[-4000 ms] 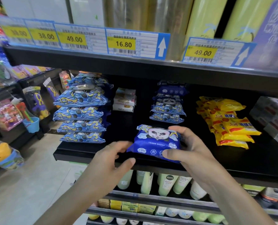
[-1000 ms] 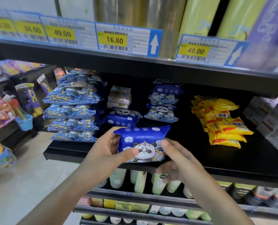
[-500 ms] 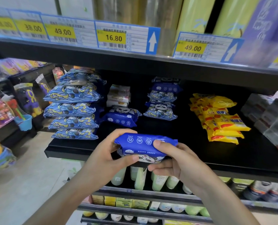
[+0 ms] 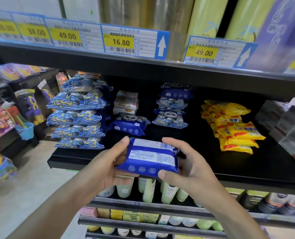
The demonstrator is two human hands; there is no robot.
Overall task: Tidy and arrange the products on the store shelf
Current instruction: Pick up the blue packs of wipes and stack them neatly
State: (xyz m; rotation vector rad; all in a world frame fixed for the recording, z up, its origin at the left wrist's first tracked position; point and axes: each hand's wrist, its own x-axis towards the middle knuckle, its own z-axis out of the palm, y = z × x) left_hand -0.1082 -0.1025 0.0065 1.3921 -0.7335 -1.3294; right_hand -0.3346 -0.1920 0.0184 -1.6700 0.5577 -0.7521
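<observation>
Shelf (image 4: 246, 171): we judge the tidying partly done; the black deck carries several neat groups, with bare space at its front middle.
Wave-pattern stack (image 4: 76, 116): four or five large blue packs piled squarely at the left end; we would leave these alone.
Yellow packs (image 4: 233, 128): fanned and sliding over one another toward the right, well apart from the blue goods; these look to us as if they want straightening.
Panda stack (image 4: 171, 107): small blue packs piled at the back middle, roughly square.
Loose panda pack (image 4: 128, 125): lying alone, face up, between the wave-pattern stack and the panda stack, just in front of some pale boxes (image 4: 126, 102); probably still to be stacked.
Held pack (image 4: 150, 156): over the shelf's front edge, in the air, back label upward, not yet placed.
Left hand (image 4: 107, 168): its grip is closed round the held pack's left end, thumb under, finger over the top corner.
Right hand (image 4: 186, 163): its grip clasps the right end, thumb on the near edge.
</observation>
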